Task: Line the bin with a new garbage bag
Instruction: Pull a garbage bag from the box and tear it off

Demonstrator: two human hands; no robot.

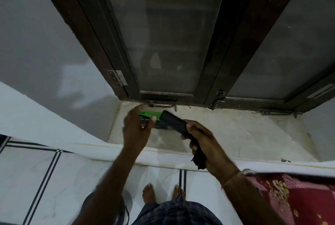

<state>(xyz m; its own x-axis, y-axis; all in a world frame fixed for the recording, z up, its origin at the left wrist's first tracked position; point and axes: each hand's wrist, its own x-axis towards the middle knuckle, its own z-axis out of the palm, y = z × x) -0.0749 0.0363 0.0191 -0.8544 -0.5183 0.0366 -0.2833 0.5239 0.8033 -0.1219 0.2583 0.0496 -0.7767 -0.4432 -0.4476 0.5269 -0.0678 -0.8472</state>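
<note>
A green and black packet of garbage bags lies on the stone window sill, close under the window frame. My left hand hovers over the packet's left part with fingers spread, blurred by motion; I cannot tell whether it touches the packet. My right hand grips a folded black garbage bag; its upper end sticks out toward the packet and its lower end hangs below my palm. A grey rounded object, possibly the bin, shows by my left forearm near the floor.
A dark wooden window with frosted panes rises behind the sill, with a metal hook latch at its base. White cloth drapes at the left. A red floral fabric lies at the lower right. My bare feet stand on white tiles.
</note>
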